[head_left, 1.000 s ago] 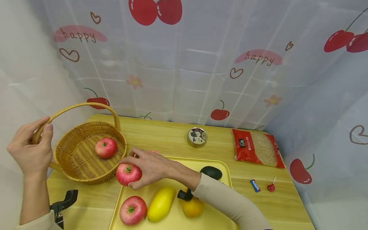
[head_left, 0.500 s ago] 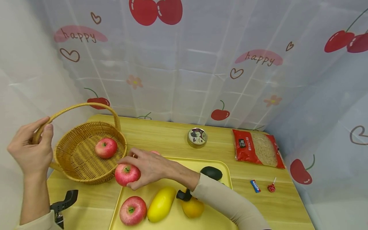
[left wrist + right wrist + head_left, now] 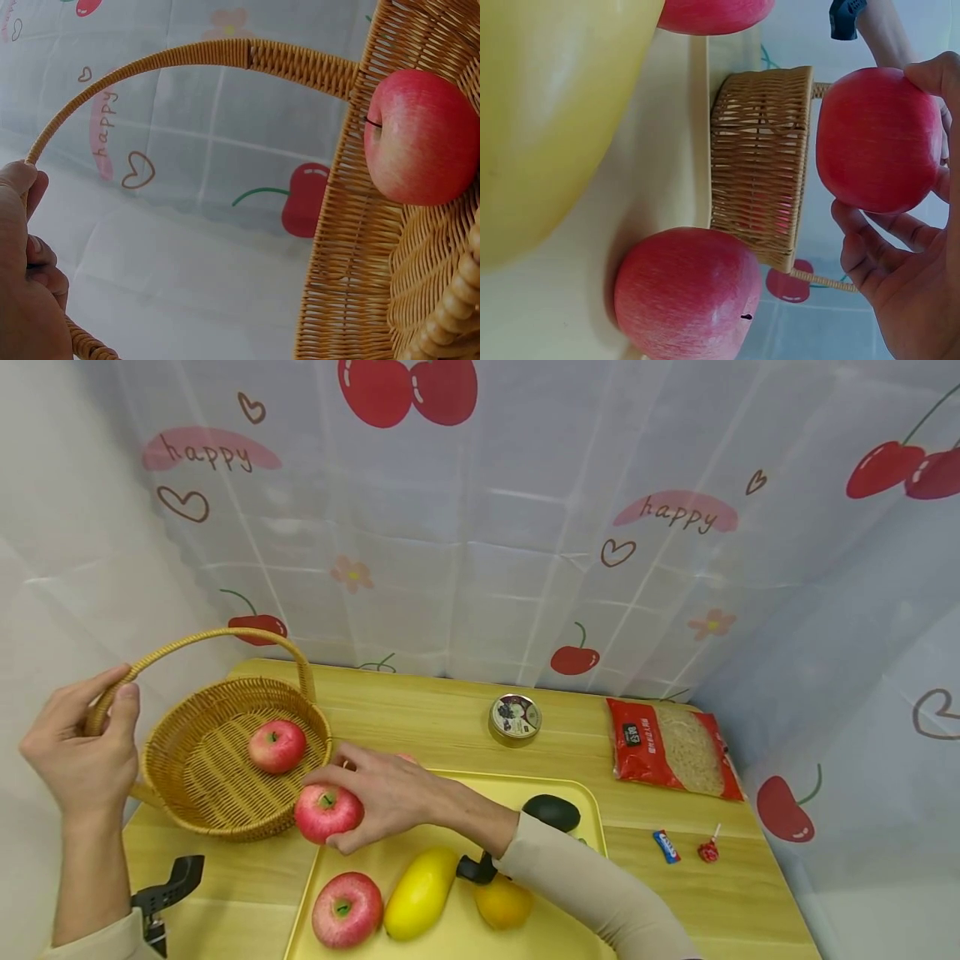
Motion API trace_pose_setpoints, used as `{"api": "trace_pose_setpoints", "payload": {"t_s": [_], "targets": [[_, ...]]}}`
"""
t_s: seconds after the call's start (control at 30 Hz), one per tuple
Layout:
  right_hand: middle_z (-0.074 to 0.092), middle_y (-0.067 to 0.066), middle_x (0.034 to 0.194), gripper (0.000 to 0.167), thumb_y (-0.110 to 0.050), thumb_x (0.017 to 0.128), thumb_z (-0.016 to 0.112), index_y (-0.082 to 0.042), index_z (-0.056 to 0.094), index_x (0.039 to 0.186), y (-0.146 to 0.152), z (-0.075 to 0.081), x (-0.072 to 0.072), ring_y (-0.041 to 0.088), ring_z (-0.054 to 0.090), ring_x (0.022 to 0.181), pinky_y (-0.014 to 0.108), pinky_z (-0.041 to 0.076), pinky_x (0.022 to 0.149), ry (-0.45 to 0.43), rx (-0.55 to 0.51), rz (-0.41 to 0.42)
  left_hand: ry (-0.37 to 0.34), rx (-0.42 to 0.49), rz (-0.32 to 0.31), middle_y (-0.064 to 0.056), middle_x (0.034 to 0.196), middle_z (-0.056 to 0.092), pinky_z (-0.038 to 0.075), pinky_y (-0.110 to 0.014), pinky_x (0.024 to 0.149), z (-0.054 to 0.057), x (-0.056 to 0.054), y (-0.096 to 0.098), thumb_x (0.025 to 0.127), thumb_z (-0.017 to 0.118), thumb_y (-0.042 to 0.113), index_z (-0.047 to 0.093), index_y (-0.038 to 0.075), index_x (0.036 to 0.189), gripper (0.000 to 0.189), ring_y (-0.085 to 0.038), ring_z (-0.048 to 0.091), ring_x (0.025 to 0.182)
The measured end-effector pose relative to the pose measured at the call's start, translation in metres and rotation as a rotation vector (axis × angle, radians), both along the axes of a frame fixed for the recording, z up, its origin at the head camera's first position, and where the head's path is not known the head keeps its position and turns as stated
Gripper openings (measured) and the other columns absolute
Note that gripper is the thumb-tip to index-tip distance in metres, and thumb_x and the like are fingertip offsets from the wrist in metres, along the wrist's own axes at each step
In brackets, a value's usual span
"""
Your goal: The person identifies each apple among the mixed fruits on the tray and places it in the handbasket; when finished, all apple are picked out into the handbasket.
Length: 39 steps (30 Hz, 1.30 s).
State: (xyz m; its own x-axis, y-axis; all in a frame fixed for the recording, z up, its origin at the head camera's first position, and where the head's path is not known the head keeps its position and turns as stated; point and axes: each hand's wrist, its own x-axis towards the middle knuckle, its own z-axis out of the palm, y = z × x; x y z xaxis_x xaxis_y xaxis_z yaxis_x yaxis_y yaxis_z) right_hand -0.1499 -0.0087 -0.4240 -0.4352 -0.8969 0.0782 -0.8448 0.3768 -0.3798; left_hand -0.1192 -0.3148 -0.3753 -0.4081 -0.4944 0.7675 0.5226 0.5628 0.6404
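Observation:
At the left, my left hand (image 3: 84, 743) grips the handle of a wicker basket (image 3: 202, 814). One red apple (image 3: 277, 746) lies inside the basket, close to its right wall; the left wrist view shows it too. My right hand (image 3: 393, 797) holds a second apple (image 3: 327, 813) between thumb and fingers, raised above the yellow tray's left edge and just right of the basket. Below it on the tray (image 3: 577, 935) rests another apple (image 3: 347, 909), beside a yellow mango (image 3: 422, 893). A further apple (image 3: 686, 292) on the tray, seen in the right wrist view, is mostly hidden behind my hand in the head view.
An orange fruit (image 3: 504, 903) lies on the tray partly under my right forearm, and a dark green avocado-like fruit (image 3: 552, 812) near its right edge. Behind stand a round tin (image 3: 514, 718) and a red bag (image 3: 675, 746). A blue-wrapped candy (image 3: 666, 846) and a lollipop (image 3: 708, 848) lie right.
My right hand has shifted slightly left toward the basket with the apple in it. The left hand and the basket have stayed where they were.

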Motion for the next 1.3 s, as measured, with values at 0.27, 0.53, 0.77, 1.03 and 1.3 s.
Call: {"api": "trace_pose_setpoints", "payload": {"t_s": [0.27, 0.53, 0.77, 1.03, 1.3], "targets": [[0.042, -0.013, 0.118, 0.072, -0.058, 0.079, 0.071, -0.039, 0.047, 0.144, -0.005, 0.0, -0.002, -0.002, 0.045, 0.09, 0.01, 0.042, 0.066, -0.009, 0.006, -0.019, -0.001, 0.023, -0.021, 0.01, 0.095, 0.072, 0.044, -0.003, 0.068, -0.001, 0.0, 0.001, 0.089, 0.072, 0.004, 0.077, -0.006, 0.103, 0.017, 0.002, 0.059, 0.084], [0.043, -0.011, 0.121, 0.073, -0.058, 0.08, 0.07, -0.039, 0.045, 0.146, -0.009, -0.001, -0.007, -0.001, 0.046, 0.09, 0.011, 0.042, 0.068, -0.03, 0.008, -0.032, 0.001, 0.022, -0.022, 0.011, 0.095, 0.072, 0.042, -0.003, 0.066, 0.001, 0.001, 0.002, 0.089, 0.072, 0.004, 0.076, -0.007, 0.102, 0.018, 0.003, 0.058, 0.082], [0.044, -0.009, 0.123, 0.075, -0.058, 0.079, 0.071, -0.037, 0.046, 0.146, -0.014, -0.002, -0.013, 0.001, 0.047, 0.09, 0.011, 0.042, 0.071, -0.017, 0.001, -0.04, 0.01, 0.029, -0.026, 0.007, 0.095, 0.073, 0.042, -0.004, 0.066, 0.003, 0.001, 0.003, 0.089, 0.072, 0.003, 0.077, -0.006, 0.102, 0.017, 0.002, 0.058, 0.082], [0.044, -0.009, 0.128, 0.075, -0.061, 0.081, 0.069, -0.038, 0.044, 0.148, -0.019, -0.002, -0.015, 0.001, 0.048, 0.093, 0.012, 0.043, 0.074, -0.059, -0.004, -0.049, 0.012, 0.033, -0.034, 0.006, 0.095, 0.073, 0.043, -0.004, 0.066, 0.003, 0.002, 0.003, 0.089, 0.072, 0.003, 0.076, -0.008, 0.102, 0.017, 0.002, 0.059, 0.082], [0.044, -0.012, 0.128, 0.075, -0.064, 0.08, 0.069, -0.043, 0.043, 0.147, -0.03, 0.002, -0.017, -0.001, 0.047, 0.097, 0.013, 0.043, 0.076, -0.072, 0.009, -0.069, 0.022, 0.039, -0.04, 0.004, 0.094, 0.073, 0.042, -0.003, 0.065, 0.003, 0.001, 0.003, 0.088, 0.072, 0.002, 0.077, -0.007, 0.102, 0.017, 0.001, 0.058, 0.081]]}}
